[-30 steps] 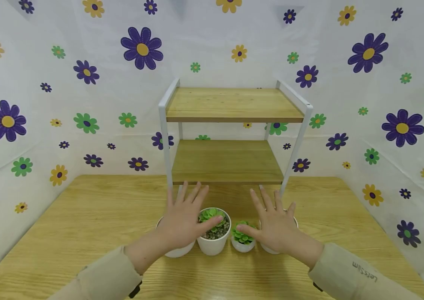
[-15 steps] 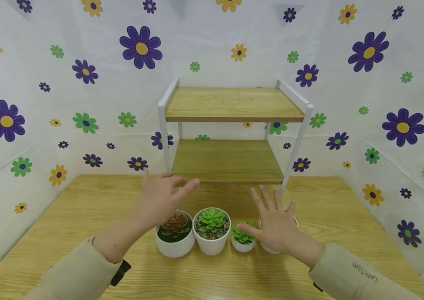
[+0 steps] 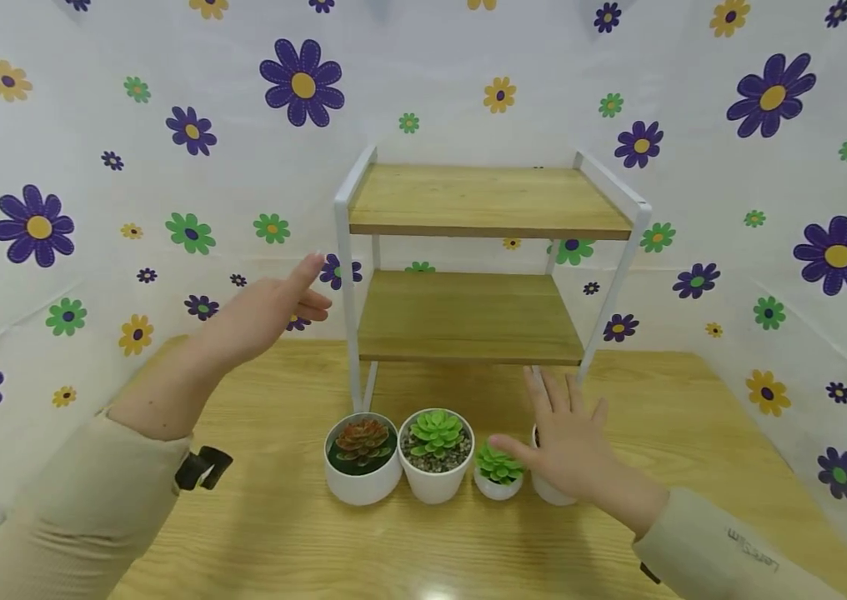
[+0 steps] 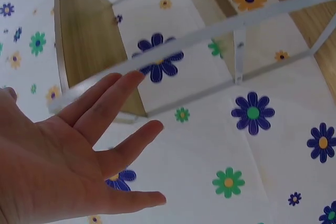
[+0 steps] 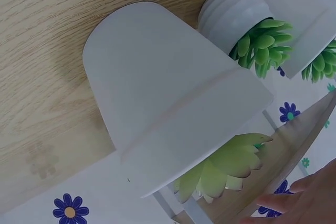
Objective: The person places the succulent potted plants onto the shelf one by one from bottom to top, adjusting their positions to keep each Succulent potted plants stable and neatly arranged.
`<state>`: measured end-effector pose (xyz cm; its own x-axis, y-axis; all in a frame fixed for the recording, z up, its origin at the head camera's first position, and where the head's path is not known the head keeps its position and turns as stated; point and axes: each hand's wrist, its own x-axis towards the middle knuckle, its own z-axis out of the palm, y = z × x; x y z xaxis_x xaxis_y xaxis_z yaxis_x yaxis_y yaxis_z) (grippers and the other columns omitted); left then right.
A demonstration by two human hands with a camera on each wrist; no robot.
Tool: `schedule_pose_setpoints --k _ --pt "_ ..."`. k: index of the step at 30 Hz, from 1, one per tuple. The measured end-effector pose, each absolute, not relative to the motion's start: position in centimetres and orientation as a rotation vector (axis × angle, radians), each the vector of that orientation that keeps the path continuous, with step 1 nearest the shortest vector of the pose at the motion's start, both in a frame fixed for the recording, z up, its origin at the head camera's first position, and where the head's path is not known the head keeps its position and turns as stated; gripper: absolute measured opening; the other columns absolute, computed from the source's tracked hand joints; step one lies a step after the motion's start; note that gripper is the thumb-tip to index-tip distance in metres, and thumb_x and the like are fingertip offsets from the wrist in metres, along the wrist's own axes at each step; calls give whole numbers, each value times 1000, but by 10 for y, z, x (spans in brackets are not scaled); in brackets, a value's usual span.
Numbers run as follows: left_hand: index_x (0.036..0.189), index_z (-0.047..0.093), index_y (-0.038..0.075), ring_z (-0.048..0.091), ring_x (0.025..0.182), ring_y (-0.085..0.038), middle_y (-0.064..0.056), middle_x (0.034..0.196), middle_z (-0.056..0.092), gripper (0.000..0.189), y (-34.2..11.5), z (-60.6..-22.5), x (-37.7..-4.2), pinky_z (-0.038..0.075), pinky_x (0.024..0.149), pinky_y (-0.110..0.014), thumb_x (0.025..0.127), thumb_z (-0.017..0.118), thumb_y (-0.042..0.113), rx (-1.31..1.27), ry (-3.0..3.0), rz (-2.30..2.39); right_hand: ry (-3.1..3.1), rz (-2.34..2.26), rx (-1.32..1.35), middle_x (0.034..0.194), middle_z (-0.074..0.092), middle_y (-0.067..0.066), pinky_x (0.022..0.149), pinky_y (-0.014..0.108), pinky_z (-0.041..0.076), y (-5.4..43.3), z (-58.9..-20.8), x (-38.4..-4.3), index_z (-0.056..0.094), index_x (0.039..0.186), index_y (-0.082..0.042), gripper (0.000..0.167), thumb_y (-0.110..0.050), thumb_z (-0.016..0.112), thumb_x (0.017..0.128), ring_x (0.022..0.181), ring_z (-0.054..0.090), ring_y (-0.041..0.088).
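Observation:
My left hand is raised beside the left post of a two-tier shelf with white frame and wooden boards. Its fingers are spread and hold nothing, as the left wrist view also shows. Over the rightmost white pot, which contains a pale green succulent, hovers my right hand, fingers extended; it partly hides that pot in the head view. Left of it stands a small white pot with a green succulent, then a taller white pot with a green one in gravel, then a wide pot with a reddish-brown succulent.
The pots stand in a row on the wooden table, in front of the shelf. Behind and on both sides hangs a white flower-patterned cloth. A black strap sits at the left wrist.
My left hand has lifted away from above the left pots and moved up and left to beside the shelf's left post. The right hand stays over the right pots. The head view has shifted slightly.

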<state>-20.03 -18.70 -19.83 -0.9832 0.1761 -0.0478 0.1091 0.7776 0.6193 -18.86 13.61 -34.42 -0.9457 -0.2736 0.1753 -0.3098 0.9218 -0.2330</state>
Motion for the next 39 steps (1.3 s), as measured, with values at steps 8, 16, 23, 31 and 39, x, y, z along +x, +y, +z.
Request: schedule_pose_setpoints --k 8,16,23,31,39 --pt "137 45 1 21 140 -44 -18 139 48 101 -202 -183 -219 8 106 -71 85 -1 74 164 2821 1060 -2942 333 440 149 29 23 94 81 14 137 -339 -186 19 149 -7 92 -65 49 84 136 18 54" --pt "143 37 8 14 143 -40 -12 147 40 101 -196 -171 -240 8 109 -68 81 6 80 20 2844 1278 -2928 331 452 148 31 23 94 81 15 134 -336 -186 21 149 -7 91 -64 51 84 135 20 53" --pt "145 33 8 20 143 -35 -8 149 38 101 -186 -167 -256 3 112 -63 80 15 83 -47 2748 1472 -2924 323 445 148 31 22 93 81 15 133 -337 -186 21 149 -7 91 -64 51 84 135 21 54" --pt "146 31 10 18 144 -32 -5 150 36 94 -176 -171 -265 -3 112 -63 82 30 78 -58 2615 1661 -2919 319 453 148 31 22 93 81 16 132 -338 -187 20 149 -8 92 -65 50 84 135 22 53" --pt "144 37 20 24 143 -26 -2 152 34 79 -167 -173 -268 0 112 -64 85 37 72 -33 2599 1702 -2902 333 452 148 32 22 93 81 16 132 -340 -187 20 149 -8 91 -64 51 84 134 23 53"
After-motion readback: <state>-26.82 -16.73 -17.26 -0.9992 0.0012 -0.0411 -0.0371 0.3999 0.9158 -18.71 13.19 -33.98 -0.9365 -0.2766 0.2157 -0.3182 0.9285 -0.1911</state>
